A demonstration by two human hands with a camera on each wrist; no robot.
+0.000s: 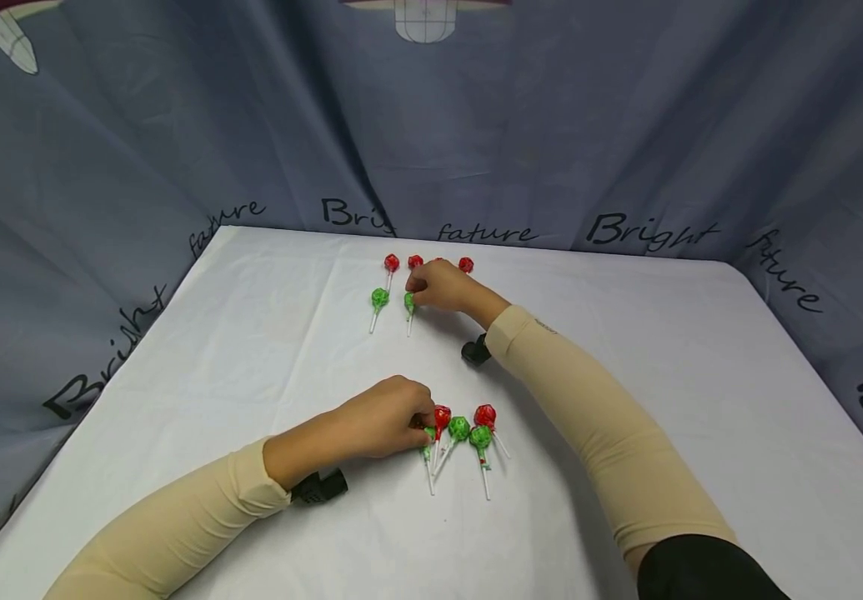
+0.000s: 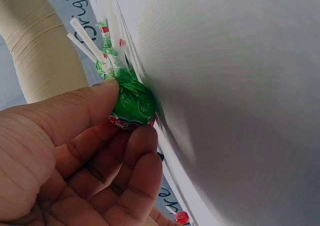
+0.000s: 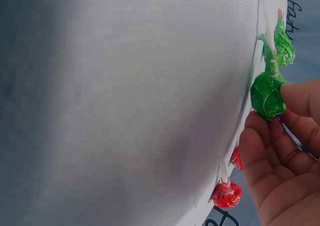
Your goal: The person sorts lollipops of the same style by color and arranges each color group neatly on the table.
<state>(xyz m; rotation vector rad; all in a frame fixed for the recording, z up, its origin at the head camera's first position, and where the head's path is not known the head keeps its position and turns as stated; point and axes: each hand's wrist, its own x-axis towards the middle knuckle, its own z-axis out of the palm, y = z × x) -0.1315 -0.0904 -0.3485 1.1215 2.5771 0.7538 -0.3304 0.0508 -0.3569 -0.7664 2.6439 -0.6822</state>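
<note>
I am watching from far off as the left hand [image 1: 382,423] is pinching a green lollipop [image 2: 134,102] by its round top, thumb on one side and fingertips on the other, so the gap is only as wide as the candy. That lollipop is lying at the left of the near bunch on the white table [image 1: 198,375], its stick [image 1: 431,482] pointing to the front. Just right of it, two red lollipops [image 1: 485,416] and two more green ones [image 1: 459,428] are lying close together. I am also seeing the right hand [image 1: 446,286] pinching another green lollipop [image 3: 268,97] farther back, thumb and fingertips closed up to the candy. That one is lying just right of a loose green lollipop [image 1: 379,297], and some red ones [image 1: 391,262] are lying behind, one mostly hidden by the hand. A blue-grey curtain [image 1: 521,150] is hanging at the back.
</note>
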